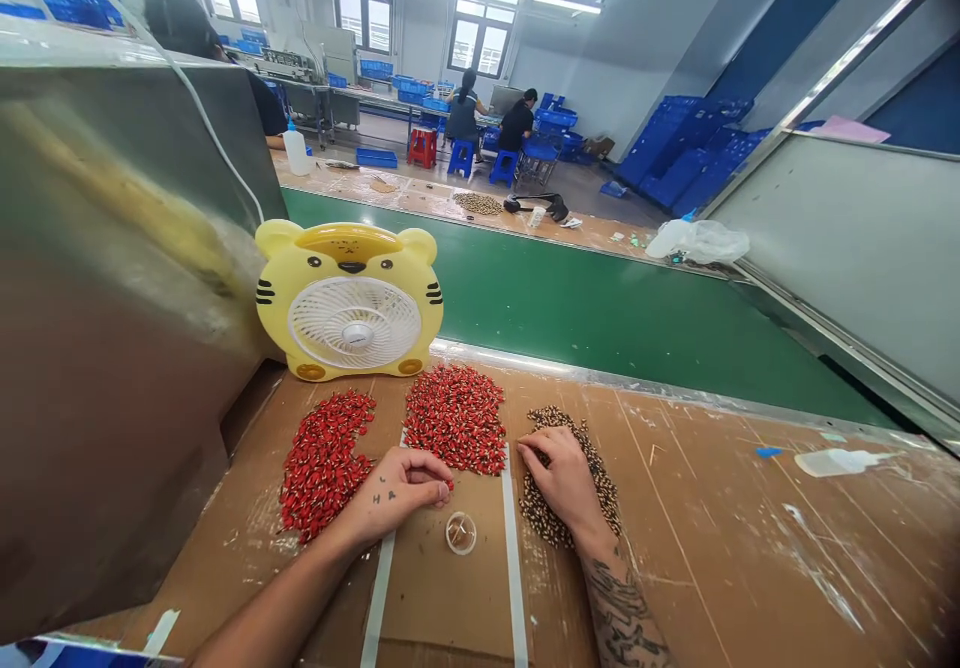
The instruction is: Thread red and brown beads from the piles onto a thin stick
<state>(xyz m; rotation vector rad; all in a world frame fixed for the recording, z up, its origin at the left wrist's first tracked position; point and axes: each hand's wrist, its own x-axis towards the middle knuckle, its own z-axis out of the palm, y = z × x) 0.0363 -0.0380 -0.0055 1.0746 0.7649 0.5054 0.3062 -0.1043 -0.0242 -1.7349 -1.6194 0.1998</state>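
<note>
My left hand (pixel 397 493) lies between two heaps of small red beads (pixel 326 465) (pixel 455 418), its fingertips pinched together around a tiny red piece. My right hand (pixel 559 478) rests on a heap of speckled brown beads (pixel 570 478), with its fingers curled down and partly hiding the heap. Between my hands, a small clear round cup (pixel 460 533) stands on a cardboard sheet (pixel 442 588) edged with white tape. Whether my right hand holds anything is hidden.
A yellow tiger-shaped fan (pixel 349 300) stands behind the beads, and a steel panel (pixel 112 348) rises at the left. A green conveyor belt (pixel 540 293) runs past the cardboard-covered bench (pixel 712 518). A plastic bottle (pixel 840 462) lies at the right. Seated co-workers (pixel 487 118) and blue crates (pixel 682 148) are far off.
</note>
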